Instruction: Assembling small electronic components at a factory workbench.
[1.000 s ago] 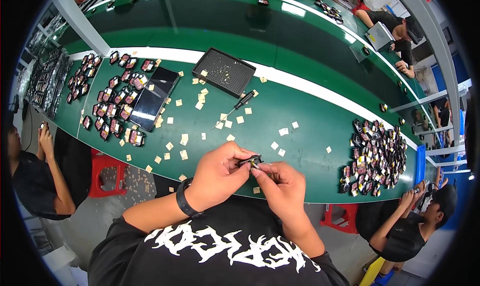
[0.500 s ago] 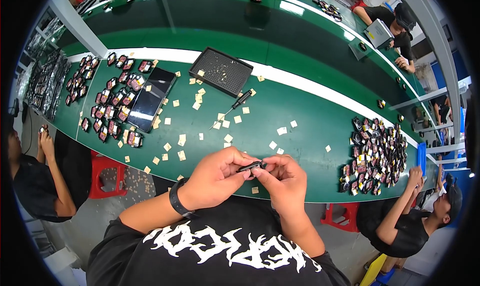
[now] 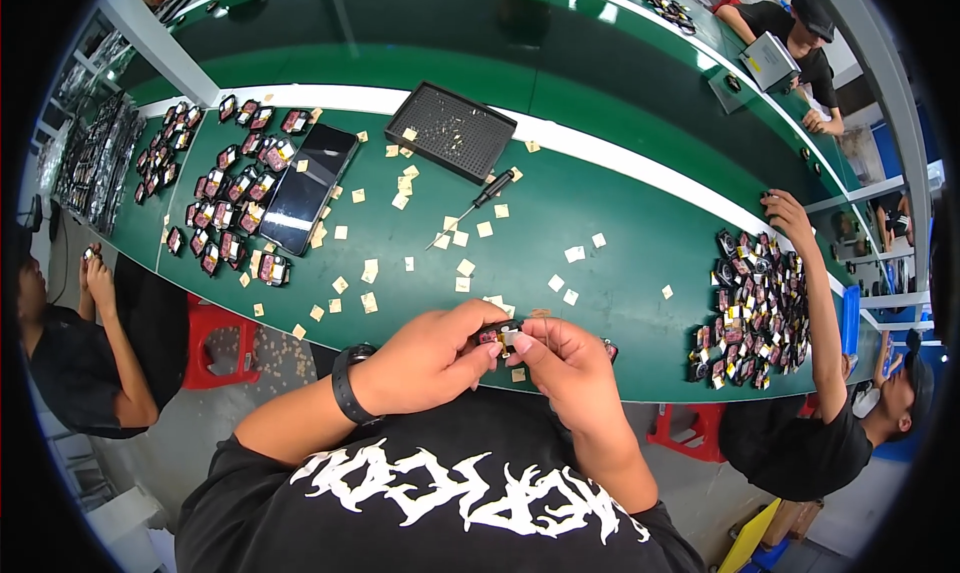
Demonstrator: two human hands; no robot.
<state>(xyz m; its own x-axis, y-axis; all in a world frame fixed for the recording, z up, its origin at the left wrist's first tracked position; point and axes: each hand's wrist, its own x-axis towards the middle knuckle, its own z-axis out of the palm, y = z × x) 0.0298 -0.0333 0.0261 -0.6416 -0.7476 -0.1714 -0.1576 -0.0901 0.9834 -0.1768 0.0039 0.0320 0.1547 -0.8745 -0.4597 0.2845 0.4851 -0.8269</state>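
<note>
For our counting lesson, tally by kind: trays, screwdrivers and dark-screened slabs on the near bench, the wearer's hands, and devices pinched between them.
Black tray: 1
Screwdriver: 1
Dark-screened slab: 1
Hands: 2 (left hand, right hand)
Pinched device: 1
Total: 6

1 small black-and-pink device, aloft

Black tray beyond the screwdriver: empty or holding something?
Not empty: small pale bits lie scattered inside the black tray, with much of its floor showing bare.
</note>
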